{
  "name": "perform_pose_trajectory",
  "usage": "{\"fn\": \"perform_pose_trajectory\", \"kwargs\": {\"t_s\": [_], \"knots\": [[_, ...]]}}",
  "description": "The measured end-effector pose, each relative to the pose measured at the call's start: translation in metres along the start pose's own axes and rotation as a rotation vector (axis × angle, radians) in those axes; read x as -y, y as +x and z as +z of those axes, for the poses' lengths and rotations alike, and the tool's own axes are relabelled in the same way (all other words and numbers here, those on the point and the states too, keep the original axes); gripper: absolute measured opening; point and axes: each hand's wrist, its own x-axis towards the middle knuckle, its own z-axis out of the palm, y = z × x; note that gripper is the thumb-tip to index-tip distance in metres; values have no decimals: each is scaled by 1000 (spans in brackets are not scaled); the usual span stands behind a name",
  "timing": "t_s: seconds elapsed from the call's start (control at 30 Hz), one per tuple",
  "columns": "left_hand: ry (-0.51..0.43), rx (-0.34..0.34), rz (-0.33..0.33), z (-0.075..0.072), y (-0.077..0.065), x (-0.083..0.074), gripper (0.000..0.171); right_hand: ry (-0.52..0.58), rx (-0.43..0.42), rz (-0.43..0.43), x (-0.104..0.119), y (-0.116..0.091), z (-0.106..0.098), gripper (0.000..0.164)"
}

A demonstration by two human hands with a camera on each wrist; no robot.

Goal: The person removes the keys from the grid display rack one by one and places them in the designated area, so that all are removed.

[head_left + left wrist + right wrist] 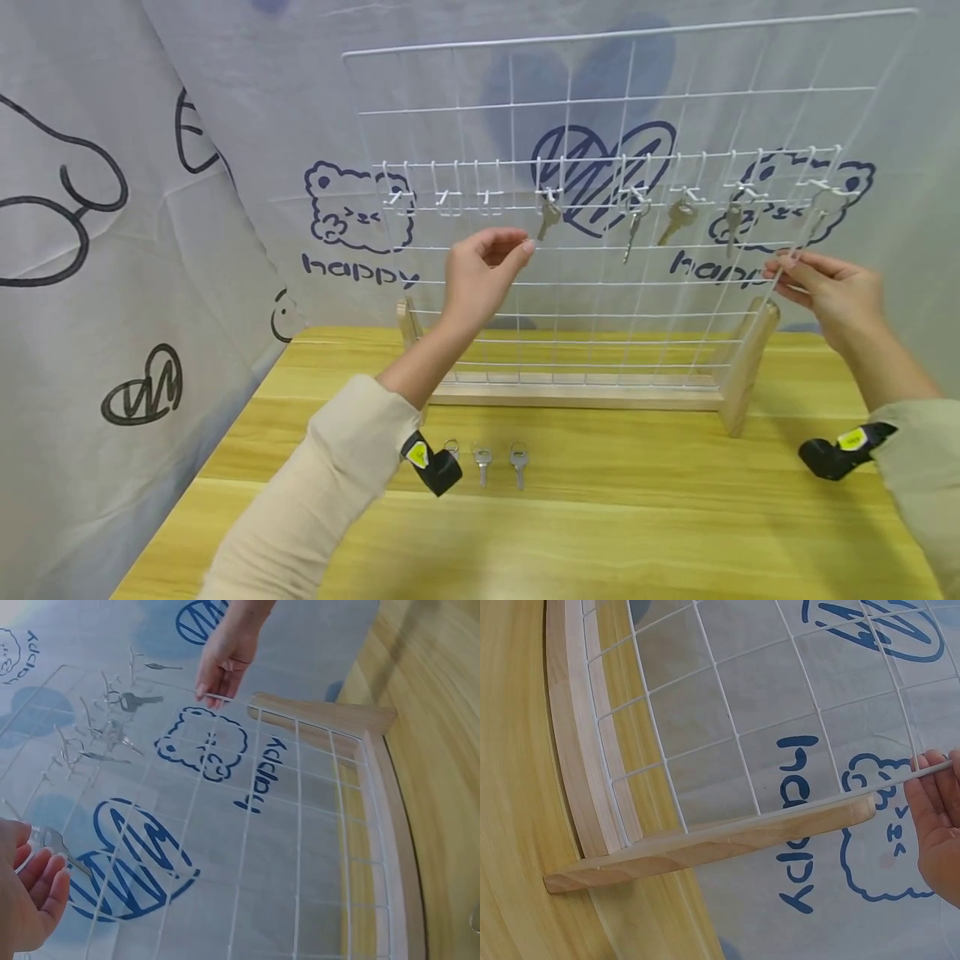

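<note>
A white wire grid rack [592, 283] stands upright in a wooden base [577, 398]. Several keys hang from hooks across it, among them a silver key [550, 218], a thin key [634, 233] and a brass-toned key [678, 220]. My left hand [487, 271] is just left of and below the silver key, its fingers loosely bent; in the left wrist view that key [54, 841] shows beside the fingertips. With thumb and fingers, my right hand [832, 296] pinches the grid's right edge wire, also visible in the right wrist view [885, 784].
On the yellow wooden table [600, 533], in front of the rack, lie two ringed keys, a middle key [483, 463] and a right key [519, 464]; a third ring [451, 447] is partly hidden by the left wrist camera. Hooks [444, 198] at left hold no keys. A printed curtain hangs behind.
</note>
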Motion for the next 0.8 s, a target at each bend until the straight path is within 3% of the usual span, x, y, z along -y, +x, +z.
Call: {"fn": "perform_pose_trajectory", "kwargs": {"t_s": [0.37,0.6,0.8], "knots": [[-6,-122,89,20,16,-8,22,-51,-6,-3,0,0,-3,11],[-49,-222,57,35,25,-1,22,-43,-8,-5,0,0,-2,12],[-55,-237,28,40,32,1,23,-55,-17,3,-1,1,-1,12]]}}
